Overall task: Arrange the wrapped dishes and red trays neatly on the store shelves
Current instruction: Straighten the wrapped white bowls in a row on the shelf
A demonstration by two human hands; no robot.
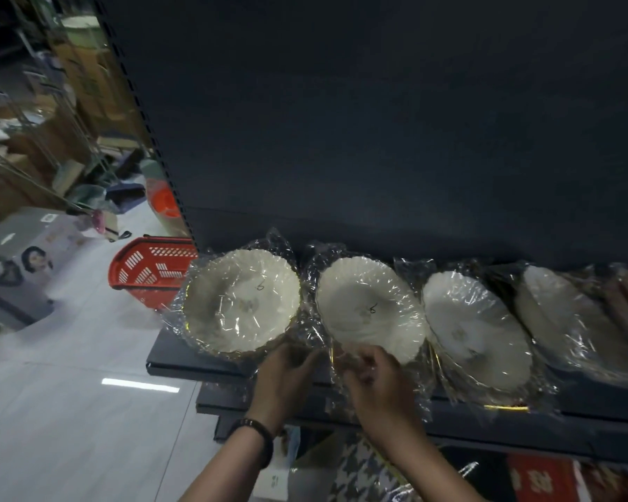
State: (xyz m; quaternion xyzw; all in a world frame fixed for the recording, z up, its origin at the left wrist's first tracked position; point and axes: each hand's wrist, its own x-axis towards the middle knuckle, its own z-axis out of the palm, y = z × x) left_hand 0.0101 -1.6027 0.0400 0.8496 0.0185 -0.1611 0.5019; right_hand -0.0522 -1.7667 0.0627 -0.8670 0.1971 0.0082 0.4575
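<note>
— What's sitting on that dark shelf?
— Four white scalloped dishes in clear wrap, tilted side by side. First dish and second dish are marked "6". Then a third dish and a fourth dish.

Four wrapped dishes side by side on shelf — basket on floor, left.

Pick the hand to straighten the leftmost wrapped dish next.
Left, probably. The left hand sits at the leftmost dish, by its lower right edge. The right hand has its fingers curled on the wrapped bottom rim of the second dish and would have to let go and cross over.
</note>
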